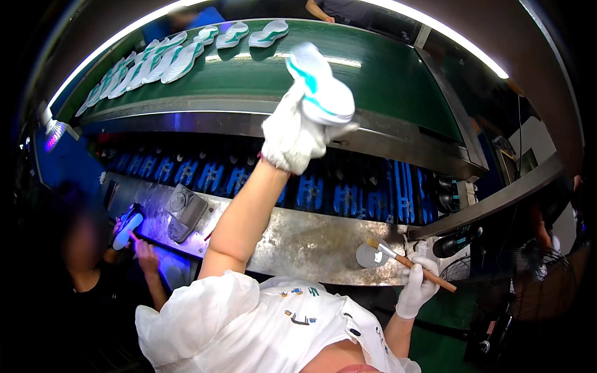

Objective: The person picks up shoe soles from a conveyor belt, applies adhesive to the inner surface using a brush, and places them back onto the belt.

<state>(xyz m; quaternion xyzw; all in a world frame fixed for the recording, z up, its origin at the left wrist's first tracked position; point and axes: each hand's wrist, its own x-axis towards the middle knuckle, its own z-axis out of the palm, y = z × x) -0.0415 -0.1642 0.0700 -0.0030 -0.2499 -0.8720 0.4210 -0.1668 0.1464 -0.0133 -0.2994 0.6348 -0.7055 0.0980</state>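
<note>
In a white knitted glove, my left hand [292,138] reaches far forward, closed around a white shoe sole with teal patches [329,96]. The sole is tilted up and a little blurred, in front of the near edge of the green conveyor belt [385,81]. At the lower right, my right hand [415,287], also gloved, grips a paintbrush [429,275] by its wooden handle. The bristles point left, over a small round pot [369,255] that stands on the worn metal ledge [298,245].
Several white and teal soles [180,62] lie at the belt's left and far side. Below the belt runs a row of blue racks [311,191]. A grey metal device [185,211] sits on the ledge's left. At left, a co-worker [87,248] holds a shoe [128,227] under violet light.
</note>
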